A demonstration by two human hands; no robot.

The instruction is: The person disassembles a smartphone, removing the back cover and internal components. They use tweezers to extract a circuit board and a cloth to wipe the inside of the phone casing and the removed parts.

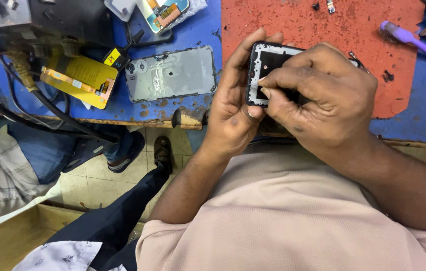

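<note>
The left hand (pixel 233 108) wraps the phone frame (pixel 268 65) from its left edge, fingers curled over the top and thumb pressed at the lower corner, holding it above the bench edge by the red mat (pixel 333 25). The right hand (pixel 323 95) lies over the frame, thumb and forefinger pinched nearly closed against its inner face; anything between them is hidden. A grey back cover (pixel 170 74) lies just left on the blue bench (pixel 193 30).
</note>
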